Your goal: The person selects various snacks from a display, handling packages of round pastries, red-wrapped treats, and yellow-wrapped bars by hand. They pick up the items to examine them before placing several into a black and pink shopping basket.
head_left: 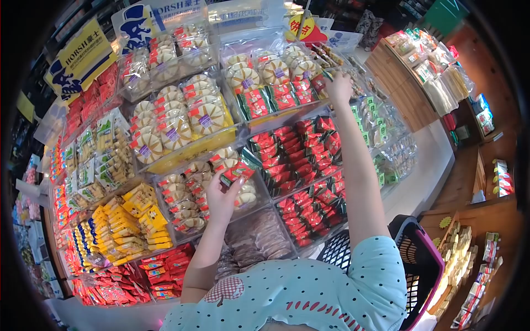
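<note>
My left hand (pixel 222 199) is closed around a small red snack packet (pixel 237 173), held above a bin of round, cream-coloured wrapped pastries (pixel 190 204). Stretched out to the far right of the display, my right hand (pixel 339 88) has its fingers closed on a red and green snack packet (pixel 320 83). That packet is partly hidden by the fingers. Beside it, more red and green packets (pixel 284 96) stand in front of pastries with striped tops (pixel 275 71). Below my right forearm are bins full of red packets (pixel 292 154).
Yellow packets (pixel 118 220) and red packets (pixel 165 270) fill the bins at the lower left. A dark shopping basket with a purple rim (pixel 433 270) is at my right side. Clear packets with green labels (pixel 375 121) lie right of my arm. A wooden shelf (pixel 400 77) stands beyond.
</note>
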Action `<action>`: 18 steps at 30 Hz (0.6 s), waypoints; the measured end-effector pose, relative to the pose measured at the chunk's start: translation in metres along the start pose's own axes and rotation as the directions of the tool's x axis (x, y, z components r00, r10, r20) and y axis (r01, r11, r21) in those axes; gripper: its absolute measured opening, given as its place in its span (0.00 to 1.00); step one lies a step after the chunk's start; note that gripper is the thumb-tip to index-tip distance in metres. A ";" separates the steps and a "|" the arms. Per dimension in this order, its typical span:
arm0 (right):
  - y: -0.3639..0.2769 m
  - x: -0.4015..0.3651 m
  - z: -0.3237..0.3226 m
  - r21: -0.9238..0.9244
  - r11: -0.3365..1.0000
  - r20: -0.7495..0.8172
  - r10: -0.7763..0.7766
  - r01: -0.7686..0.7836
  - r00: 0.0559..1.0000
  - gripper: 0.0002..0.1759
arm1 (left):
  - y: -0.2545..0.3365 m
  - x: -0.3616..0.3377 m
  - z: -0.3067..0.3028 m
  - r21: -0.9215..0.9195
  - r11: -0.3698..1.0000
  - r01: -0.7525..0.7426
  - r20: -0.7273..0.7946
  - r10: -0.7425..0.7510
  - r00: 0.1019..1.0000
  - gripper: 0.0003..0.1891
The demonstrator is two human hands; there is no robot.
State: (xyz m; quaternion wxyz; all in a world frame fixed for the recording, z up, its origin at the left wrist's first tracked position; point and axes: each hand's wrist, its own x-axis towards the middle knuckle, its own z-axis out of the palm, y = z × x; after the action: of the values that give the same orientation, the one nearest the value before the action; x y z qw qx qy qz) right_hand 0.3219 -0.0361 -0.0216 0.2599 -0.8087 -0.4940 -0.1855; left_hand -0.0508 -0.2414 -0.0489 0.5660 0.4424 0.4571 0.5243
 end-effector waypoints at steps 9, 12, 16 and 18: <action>-0.066 -0.129 -0.132 0.845 0.466 0.485 -0.457 -0.264 0.746 0.15 | 0.005 0.003 0.030 -0.055 0.998 -0.004 0.113 0.010 0.994 0.15; -0.078 -0.172 -0.148 0.831 0.369 0.555 -0.588 -0.416 0.588 0.11 | 0.008 -0.001 0.037 -0.065 0.998 -0.004 0.159 0.014 0.987 0.15; -0.075 -0.182 -0.153 0.808 0.275 0.567 -0.602 -0.520 0.562 0.10 | 0.011 -0.005 0.042 -0.108 0.994 0.008 0.166 0.010 0.986 0.15; -0.076 -0.185 -0.161 0.842 0.394 0.540 -0.605 -0.370 0.585 0.11 | 0.010 -0.006 0.041 -0.103 0.995 -0.014 0.186 0.034 0.982 0.19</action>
State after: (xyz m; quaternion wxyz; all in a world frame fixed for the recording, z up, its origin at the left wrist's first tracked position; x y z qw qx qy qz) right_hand 0.1650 -0.2340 0.0216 0.3865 -0.4701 -0.6328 0.4788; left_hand -0.0130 -0.2474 -0.0313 0.6220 0.4660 0.3691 0.5096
